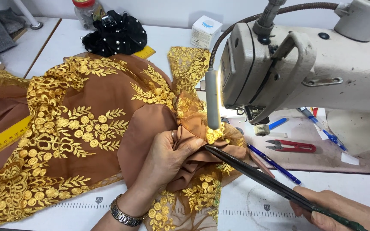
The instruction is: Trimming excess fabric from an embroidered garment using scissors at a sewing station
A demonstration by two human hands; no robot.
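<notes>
1. Left hand (pixel 168 156), centre frame, pinches a bunched fold of brown cloth (pixel 108 90) in a tight grip.
2. Right hand (pixel 343 211), lower right, grips scissors (pixel 253 173); their long blades slant up-left, tips touching the fold beside the left thumb.

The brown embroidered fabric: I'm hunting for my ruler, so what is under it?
A yellow ruler pokes out from under the brown embroidered fabric at its left edge, and another yellow end shows at the top. The stretch between is covered, so whether they are one ruler cannot be seen.
</notes>
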